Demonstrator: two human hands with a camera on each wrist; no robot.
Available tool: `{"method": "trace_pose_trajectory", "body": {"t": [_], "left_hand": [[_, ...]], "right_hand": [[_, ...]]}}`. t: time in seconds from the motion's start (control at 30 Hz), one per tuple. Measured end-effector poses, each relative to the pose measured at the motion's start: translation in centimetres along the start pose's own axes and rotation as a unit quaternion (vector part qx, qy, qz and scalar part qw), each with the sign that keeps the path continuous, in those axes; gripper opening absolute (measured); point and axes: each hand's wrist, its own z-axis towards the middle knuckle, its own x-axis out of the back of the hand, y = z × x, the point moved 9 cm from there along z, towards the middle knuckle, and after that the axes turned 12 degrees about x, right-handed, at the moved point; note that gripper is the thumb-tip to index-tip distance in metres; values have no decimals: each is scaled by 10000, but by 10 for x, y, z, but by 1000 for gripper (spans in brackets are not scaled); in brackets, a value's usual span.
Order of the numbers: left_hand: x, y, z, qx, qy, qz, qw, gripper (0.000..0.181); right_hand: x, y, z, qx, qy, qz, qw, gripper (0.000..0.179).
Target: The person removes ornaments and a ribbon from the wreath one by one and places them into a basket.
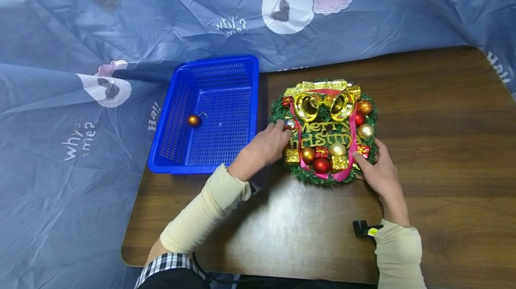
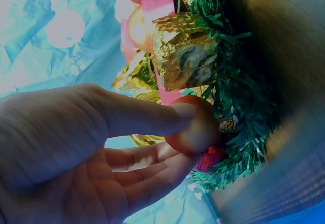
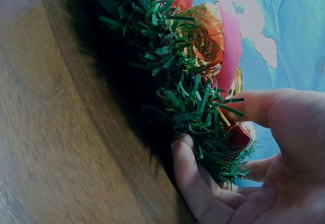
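Observation:
A green Christmas wreath [image 1: 278,110] lies on the table, carrying gold bells, a pink ribbon, gift-box ornaments, several balls and gold "Merry Christmas" lettering. At its left edge my left hand [image 1: 267,144] pinches an orange-brown ball ornament [image 2: 193,132] between thumb and fingers, against the greenery. Whether that ball is fastened there I cannot tell. My right hand [image 1: 380,173] grips the wreath's lower right rim, thumb on top near a red gift box [image 1: 363,150] and fingers around the outer side. A gold gift box [image 2: 185,51] sits near the left hand.
Left of the wreath stands a blue plastic basket [image 1: 255,101] with one copper ball ornament [image 1: 194,121] and its hook inside. Brown wooden tabletop [image 1: 443,145] extends to the right. Blue printed cloth [image 1: 193,15] hangs behind the table and at its left.

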Motion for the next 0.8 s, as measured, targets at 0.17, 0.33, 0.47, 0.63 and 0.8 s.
{"method": "trace_pose_trajectory", "body": {"t": [0.17,0.33,0.47,0.63,0.8], "left_hand": [[5,-3,-2,0,31,-52,10000,28],[10,-3,-4,-189,78,-167,9997,33],[14,-6,-6,-256,30,-452,9986,34],[23,-12,-10,-194,62,-788,9967,38],[37,-19,-15,-281,390,-1055,9933,33]], "right_hand": [[1,-1,0,-6,24,-25,10000,86],[0,-1,1,34,61,228,9997,85],[0,-1,1,32,51,216,9997,85],[-1,0,1,-10,0,120,9999,86],[-1,0,0,-20,-7,122,9999,86]]}}
